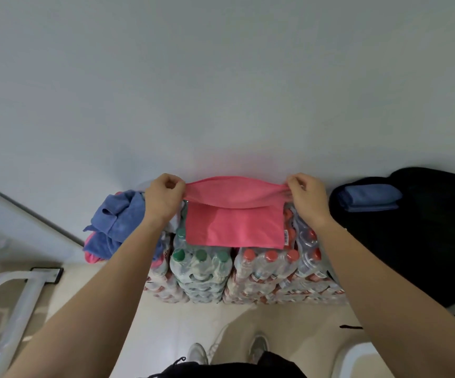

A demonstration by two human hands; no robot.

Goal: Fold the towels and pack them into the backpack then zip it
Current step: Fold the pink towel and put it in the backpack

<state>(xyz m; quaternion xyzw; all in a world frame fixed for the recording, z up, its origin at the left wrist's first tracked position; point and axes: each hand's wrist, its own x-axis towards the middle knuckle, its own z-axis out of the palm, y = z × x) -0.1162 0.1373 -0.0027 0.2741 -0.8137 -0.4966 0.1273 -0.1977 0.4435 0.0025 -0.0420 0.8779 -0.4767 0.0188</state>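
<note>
Head view: left hand (163, 197) and right hand (306, 197) each pinching pink towel (234, 227) corners, frame centre; best lowered level, edges matched

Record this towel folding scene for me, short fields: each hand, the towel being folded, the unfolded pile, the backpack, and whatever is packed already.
left hand: pinches the upper left corner of the pink towel
right hand: pinches its upper right corner
pink towel: far edge lifted, near half flat on the water bottle packs
unfolded pile: crumpled blue towels, left, on the packs
backpack: black, right, open
folded blue towel: lies in the backpack's opening
</note>
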